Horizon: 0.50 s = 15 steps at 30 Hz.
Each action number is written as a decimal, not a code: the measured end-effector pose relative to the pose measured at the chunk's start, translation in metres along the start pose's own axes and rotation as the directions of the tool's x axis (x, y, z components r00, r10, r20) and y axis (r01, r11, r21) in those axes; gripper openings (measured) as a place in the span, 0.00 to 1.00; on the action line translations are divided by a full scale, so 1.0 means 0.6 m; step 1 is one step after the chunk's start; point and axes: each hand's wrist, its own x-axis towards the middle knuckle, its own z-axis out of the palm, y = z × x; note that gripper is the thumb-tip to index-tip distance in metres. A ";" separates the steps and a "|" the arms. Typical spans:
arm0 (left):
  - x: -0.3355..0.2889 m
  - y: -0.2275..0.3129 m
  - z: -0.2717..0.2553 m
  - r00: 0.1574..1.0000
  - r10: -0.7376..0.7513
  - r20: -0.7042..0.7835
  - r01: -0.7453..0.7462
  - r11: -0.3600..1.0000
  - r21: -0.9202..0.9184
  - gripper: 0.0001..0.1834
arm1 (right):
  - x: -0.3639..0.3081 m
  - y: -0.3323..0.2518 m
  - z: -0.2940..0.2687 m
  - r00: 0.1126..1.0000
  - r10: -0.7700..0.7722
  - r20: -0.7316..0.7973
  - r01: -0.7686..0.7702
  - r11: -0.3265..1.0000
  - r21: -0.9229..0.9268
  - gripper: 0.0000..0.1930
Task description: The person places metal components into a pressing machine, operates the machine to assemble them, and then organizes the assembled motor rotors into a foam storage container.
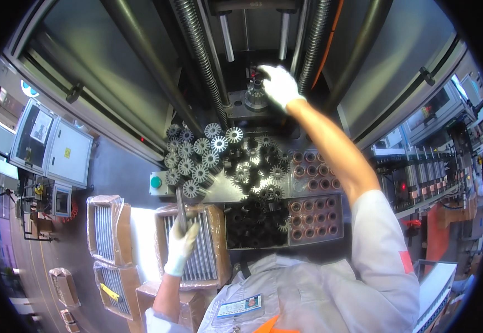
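My left hand (181,248), in a white glove, is closed around a steel shaft (181,208) that points up and away from me. Under that hand lies an open cardboard box (221,244) lined with plastic, holding several similar shafts. My right hand (279,87), also gloved, reaches far forward beside a round metal fixture (256,99) on the press base. Its fingers are curved and apart, just above and to the right of the fixture, with nothing visible between them. Toothed metal cores (201,146) stand stacked at the left of the worktable (213,190).
Black toothed parts (255,219) fill the middle. Copper-coloured rings (309,205) sit in clear trays at the right. A green push button (156,181) is at the table's left edge. Tall guide bars (136,61) and coiled screws (199,50) flank the press. More shaft boxes (123,233) lie at left.
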 end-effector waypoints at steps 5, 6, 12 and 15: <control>0.140 0.125 0.123 0.968 0.248 0.034 -0.249 0.968 0.041 0.19 | -0.080 -0.043 -0.023 0.985 -0.073 0.158 0.122 0.937 -0.326 0.21; 0.158 0.172 0.155 0.955 0.285 0.077 -0.283 0.958 -0.037 0.19 | -0.071 -0.039 -0.026 0.986 -0.084 0.144 0.122 0.953 -0.276 0.21; 0.323 0.324 0.278 0.841 0.532 0.101 -0.518 0.844 -0.139 0.16 | -0.108 -0.052 -0.062 0.993 -0.101 0.055 0.101 0.995 0.005 0.21; 0.342 0.402 0.333 0.810 0.578 0.097 -0.558 0.811 -0.175 0.11 | -0.224 -0.032 -0.157 0.987 -0.106 0.117 0.099 0.993 0.072 0.17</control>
